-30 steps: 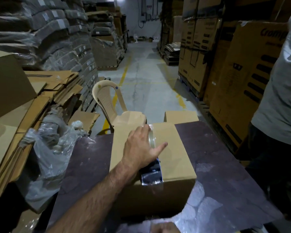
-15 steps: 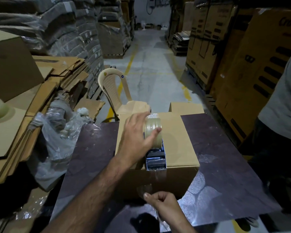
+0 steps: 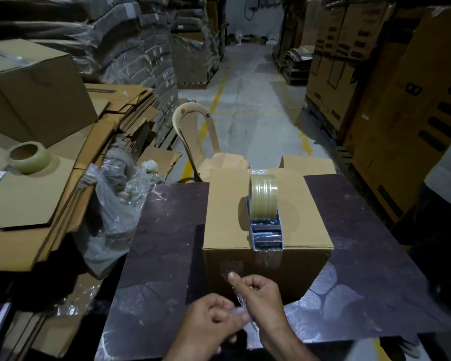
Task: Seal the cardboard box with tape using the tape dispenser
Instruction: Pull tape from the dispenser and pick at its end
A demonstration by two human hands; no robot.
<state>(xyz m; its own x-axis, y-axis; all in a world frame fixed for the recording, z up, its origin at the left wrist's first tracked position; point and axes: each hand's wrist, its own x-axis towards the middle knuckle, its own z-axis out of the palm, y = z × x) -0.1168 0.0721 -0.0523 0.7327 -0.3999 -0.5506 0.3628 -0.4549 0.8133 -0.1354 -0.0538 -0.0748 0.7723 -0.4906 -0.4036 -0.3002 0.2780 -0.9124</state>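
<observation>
Dim, cool-toned light throughout; the brightest area is the concrete floor [image 3: 248,105] of the far aisle, where the light is strongest; the dark counter [image 3: 172,225] gives back pale patches of glare along its near edge and right side; the cardboard box [image 3: 227,220] is evenly lit on top, its near face in shadow; the tape dispenser [image 3: 264,217] casts a soft shadow to its left; the clear tape strip [image 3: 238,310] pinched by the left hand [image 3: 211,324] and right hand [image 3: 261,298] shows small glints and slight blur; the side stacks bow with wide-angle distortion; the corners sink nearly to black.
</observation>
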